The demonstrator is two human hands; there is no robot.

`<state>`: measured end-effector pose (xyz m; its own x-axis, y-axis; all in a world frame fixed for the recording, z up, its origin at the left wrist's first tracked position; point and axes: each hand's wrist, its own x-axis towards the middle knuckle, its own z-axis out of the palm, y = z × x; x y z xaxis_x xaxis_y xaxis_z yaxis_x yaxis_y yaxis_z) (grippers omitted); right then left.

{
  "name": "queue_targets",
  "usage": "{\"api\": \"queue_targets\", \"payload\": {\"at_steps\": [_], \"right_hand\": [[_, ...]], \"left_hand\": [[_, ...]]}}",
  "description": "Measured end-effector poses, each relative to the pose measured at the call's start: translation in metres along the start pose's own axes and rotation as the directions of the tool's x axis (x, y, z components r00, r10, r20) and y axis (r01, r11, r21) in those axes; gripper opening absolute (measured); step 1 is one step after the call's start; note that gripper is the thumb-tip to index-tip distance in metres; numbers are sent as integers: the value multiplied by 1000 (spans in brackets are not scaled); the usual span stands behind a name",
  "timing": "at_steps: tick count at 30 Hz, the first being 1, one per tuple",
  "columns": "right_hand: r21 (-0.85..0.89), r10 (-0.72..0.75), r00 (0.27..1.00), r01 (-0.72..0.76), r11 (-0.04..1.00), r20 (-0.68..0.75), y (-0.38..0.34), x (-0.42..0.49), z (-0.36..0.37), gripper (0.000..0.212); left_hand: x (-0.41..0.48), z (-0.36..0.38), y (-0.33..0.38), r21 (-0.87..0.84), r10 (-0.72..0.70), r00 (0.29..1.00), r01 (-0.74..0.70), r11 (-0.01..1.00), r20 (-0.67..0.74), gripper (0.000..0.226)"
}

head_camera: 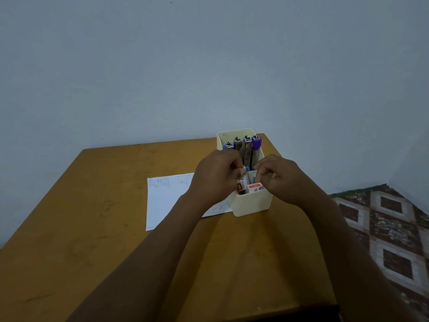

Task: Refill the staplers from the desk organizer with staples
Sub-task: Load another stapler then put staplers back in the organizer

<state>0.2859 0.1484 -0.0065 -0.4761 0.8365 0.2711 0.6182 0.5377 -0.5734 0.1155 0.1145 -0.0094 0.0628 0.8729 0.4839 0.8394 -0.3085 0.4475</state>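
A person's two bare hands met over a cream organizer [253,206] on a brown wooden bench [92,228], seen from a head-worn camera looking forward and down. The left hand [216,175] gripped a white-and-red staple box [241,183], its fingers [235,162] curled round the box's upper end while the lower end sat at the left side of the organizer's near compartment. The right hand [283,180] hung over the same compartment with fingers [262,171] curled and thumb and forefinger drawn together; whether they pinched anything could not be told. Just beneath them a red box [255,188] stood upright in the near compartment, its top showing above the rim, beside the staple box.

Four staplers [246,147] stood on end in a row in the organizer's far compartment, heads up: a blue one at the left, two grey ones in the middle and a purple one at the right. None was touched by either hand.

A white paper [167,201] with dark handwritten marks lay flat on the bench to the left of the organizer, its right edge running under the left forearm and reaching the organizer's near left corner. A plain pale wall [185,66] rose behind the bench. At the right, beyond the bench edge, lay a patterned floor [394,228] of brown and pale diamonds.
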Motion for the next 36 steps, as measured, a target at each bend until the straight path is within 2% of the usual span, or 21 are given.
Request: {"api": "queue_targets", "payload": {"at_steps": [4, 10, 16, 20, 26, 32, 36], "right_hand": [[0, -18, 1000, 18, 1000, -15, 2, 0, 1, 13], [-9, -55, 998, 55, 998, -28, 9, 2, 4, 15], [4, -56, 998, 57, 998, -39, 12, 2, 4, 18], [20, -64, 997, 65, 998, -36, 13, 2, 5, 25], [26, -49, 998, 50, 998, -40, 13, 3, 7, 19], [-6, -84, 994, 84, 996, -69, 16, 3, 8, 14], [19, -84, 993, 85, 996, -82, 15, 1, 9, 14]], "left_hand": [[4, -6, -3, -12, 55, 994, -54, 998, 90, 20], [10, -14, 0, -6, 229, 964, -230, 973, 132, 21], [14, -23, 7, 0, 296, 924, -305, 952, 242, 26], [17, -29, 6, 14, 260, 911, -279, 960, 321, 25], [8, -20, 2, 31, 203, 897, -233, 972, 392, 31], [5, -17, 0, 5, 158, 946, -166, 986, 282, 25], [3, -13, -2, -37, 160, 955, -156, 987, 248, 29]]}}
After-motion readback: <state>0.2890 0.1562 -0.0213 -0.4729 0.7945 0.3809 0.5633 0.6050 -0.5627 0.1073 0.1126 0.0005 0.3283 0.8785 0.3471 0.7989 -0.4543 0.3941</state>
